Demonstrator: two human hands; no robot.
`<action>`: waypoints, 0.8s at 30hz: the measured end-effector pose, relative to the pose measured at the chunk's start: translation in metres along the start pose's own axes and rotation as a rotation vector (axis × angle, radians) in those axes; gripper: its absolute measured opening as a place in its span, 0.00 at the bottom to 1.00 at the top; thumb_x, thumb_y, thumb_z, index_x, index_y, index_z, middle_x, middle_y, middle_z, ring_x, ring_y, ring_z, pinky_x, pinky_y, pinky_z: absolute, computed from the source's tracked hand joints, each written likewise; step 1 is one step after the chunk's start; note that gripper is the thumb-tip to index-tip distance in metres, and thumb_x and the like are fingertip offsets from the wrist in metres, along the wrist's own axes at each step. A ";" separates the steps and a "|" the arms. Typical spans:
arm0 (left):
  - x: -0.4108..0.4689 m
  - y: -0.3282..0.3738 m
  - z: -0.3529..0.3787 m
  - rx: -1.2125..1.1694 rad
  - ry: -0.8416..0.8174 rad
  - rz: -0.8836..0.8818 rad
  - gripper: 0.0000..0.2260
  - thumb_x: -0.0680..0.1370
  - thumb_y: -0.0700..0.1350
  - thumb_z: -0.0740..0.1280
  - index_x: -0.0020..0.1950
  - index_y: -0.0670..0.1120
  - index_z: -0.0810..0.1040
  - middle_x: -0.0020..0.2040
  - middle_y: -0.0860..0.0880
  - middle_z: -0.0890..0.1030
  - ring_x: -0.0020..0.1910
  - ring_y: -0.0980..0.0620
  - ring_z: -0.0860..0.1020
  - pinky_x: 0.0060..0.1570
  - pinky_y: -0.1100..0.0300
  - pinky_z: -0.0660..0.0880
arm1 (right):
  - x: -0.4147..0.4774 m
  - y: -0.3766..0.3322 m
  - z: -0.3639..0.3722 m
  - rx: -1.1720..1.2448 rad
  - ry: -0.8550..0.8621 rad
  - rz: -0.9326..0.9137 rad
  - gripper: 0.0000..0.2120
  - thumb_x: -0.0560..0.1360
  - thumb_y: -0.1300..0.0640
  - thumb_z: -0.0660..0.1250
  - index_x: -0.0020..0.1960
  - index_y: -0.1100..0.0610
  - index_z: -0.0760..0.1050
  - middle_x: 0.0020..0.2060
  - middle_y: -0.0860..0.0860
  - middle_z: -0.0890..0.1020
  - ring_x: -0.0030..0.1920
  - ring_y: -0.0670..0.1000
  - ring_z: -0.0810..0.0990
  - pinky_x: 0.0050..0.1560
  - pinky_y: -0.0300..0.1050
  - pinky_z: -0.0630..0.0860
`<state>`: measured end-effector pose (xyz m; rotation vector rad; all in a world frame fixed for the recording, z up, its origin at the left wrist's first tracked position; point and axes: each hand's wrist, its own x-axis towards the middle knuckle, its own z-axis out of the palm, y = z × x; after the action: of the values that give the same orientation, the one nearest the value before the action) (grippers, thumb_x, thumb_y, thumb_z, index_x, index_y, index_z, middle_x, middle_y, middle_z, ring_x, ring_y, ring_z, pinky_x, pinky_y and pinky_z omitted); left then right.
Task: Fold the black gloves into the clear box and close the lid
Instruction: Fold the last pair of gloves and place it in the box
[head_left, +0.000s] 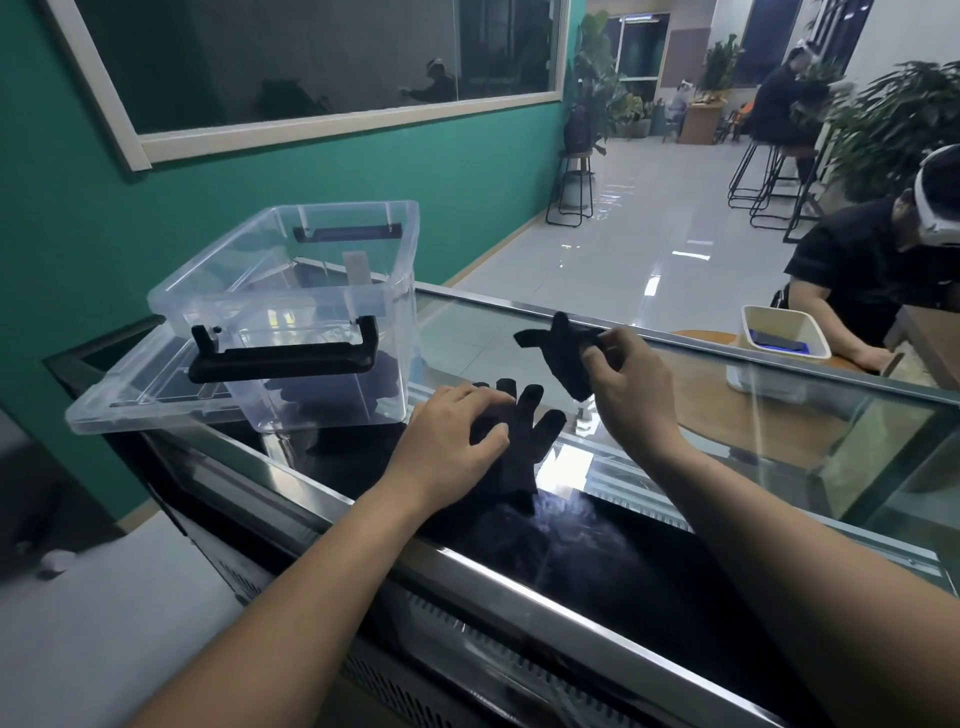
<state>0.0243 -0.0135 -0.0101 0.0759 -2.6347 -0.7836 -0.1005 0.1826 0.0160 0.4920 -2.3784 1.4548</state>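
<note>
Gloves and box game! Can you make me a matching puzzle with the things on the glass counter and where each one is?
Things:
1. flat glove
2. second glove
3. clear box
4. lid

Places:
A. lying under the box
B. pinched up in the air by the right hand
C. standing open on the counter, left of the hands
D. spread on the glass under the left hand

Pairs: 1-D, 2-B, 3-C, 4-A
</note>
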 end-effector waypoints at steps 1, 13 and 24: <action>0.000 0.001 -0.001 -0.009 0.022 -0.004 0.15 0.81 0.54 0.66 0.67 0.58 0.82 0.60 0.60 0.83 0.63 0.57 0.77 0.69 0.49 0.76 | 0.000 -0.001 -0.001 0.060 0.010 0.024 0.07 0.83 0.51 0.67 0.52 0.54 0.78 0.42 0.49 0.85 0.41 0.46 0.82 0.37 0.35 0.72; 0.042 0.042 -0.010 -0.069 0.231 0.112 0.29 0.76 0.39 0.73 0.76 0.57 0.74 0.69 0.55 0.77 0.66 0.52 0.77 0.62 0.58 0.75 | -0.011 -0.013 0.005 0.259 -0.157 -0.139 0.04 0.82 0.59 0.70 0.49 0.54 0.80 0.40 0.51 0.88 0.37 0.52 0.88 0.39 0.47 0.84; 0.073 0.035 -0.041 0.136 0.172 0.209 0.08 0.75 0.45 0.73 0.54 0.51 0.86 0.48 0.54 0.86 0.52 0.46 0.83 0.59 0.42 0.78 | -0.014 -0.017 0.010 0.271 -0.010 -0.080 0.15 0.84 0.48 0.66 0.44 0.57 0.74 0.36 0.54 0.81 0.39 0.56 0.79 0.40 0.47 0.74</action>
<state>-0.0251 -0.0167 0.0653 -0.0896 -2.4791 -0.5043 -0.0817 0.1682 0.0194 0.6527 -2.1515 1.7492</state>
